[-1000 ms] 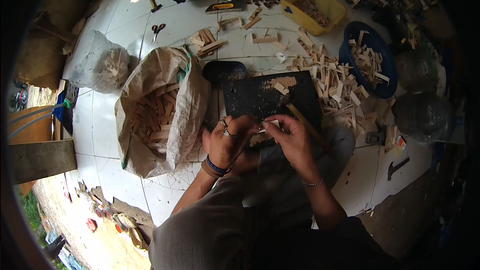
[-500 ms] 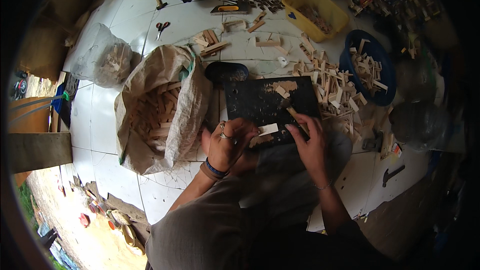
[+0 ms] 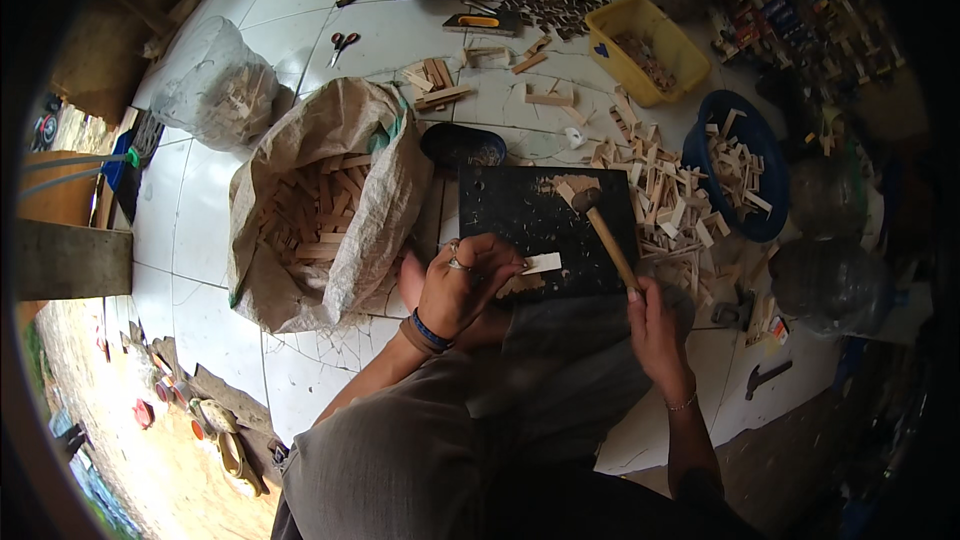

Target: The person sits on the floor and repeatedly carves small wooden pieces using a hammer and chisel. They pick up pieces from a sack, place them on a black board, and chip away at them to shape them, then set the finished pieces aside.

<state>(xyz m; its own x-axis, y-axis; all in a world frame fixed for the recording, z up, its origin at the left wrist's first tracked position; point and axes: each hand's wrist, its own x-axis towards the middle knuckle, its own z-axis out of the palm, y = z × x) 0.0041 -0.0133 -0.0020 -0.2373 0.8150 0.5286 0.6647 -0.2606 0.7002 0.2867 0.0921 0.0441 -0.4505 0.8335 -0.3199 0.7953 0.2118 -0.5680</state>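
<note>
My left hand (image 3: pixel 462 280), wearing a ring and a dark wristband, is closed in a pinch at the near end of a short pale wooden strip (image 3: pixel 545 263). Whether something smaller is also between those fingertips is too small to tell. The strip is over a dark board (image 3: pixel 510 215) in front of my knees. My right hand (image 3: pixel 655 330) is closed round the handle end of a hammer (image 3: pixel 612 248). Its dark head hangs over the far right part of the board, beside another small wood piece (image 3: pixel 567 192) among the pale worn patches.
To the left stands a woven sack (image 3: pixel 270 280) full of wood strips. Loose pieces (image 3: pixel 665 195) pile up right of the board, near a blue basin (image 3: pixel 695 160) and a yellow tub (image 3: pixel 598 15). Scissors (image 3: pixel 343 45) and a second hammer (image 3: pixel 768 377) lie on the tiles.
My right hand has moved right and toward me and now grips the hammer's handle near its end; before, its fingers were nearer the head. The left hand keeps its pinch at the strip.
</note>
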